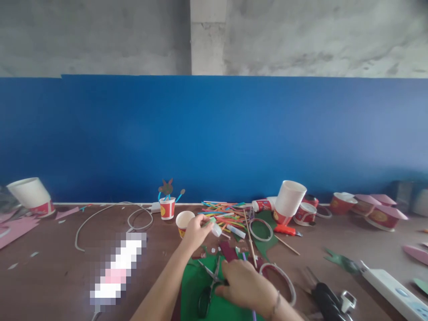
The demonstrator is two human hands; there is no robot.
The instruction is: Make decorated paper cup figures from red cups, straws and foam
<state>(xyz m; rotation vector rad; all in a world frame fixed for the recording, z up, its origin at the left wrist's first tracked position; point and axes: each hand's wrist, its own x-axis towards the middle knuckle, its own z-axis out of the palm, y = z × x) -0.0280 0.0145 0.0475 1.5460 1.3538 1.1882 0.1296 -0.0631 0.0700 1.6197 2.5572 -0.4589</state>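
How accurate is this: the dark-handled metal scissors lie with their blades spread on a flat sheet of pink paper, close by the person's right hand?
The colour is wrong: the head view shows the flat sheet of paper is green, not pink. The dark-handled metal scissors do lie on it with their blades spread, close by the person's right hand.

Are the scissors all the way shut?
No, the two blades of the scissors are spread apart in a V over the green paper.
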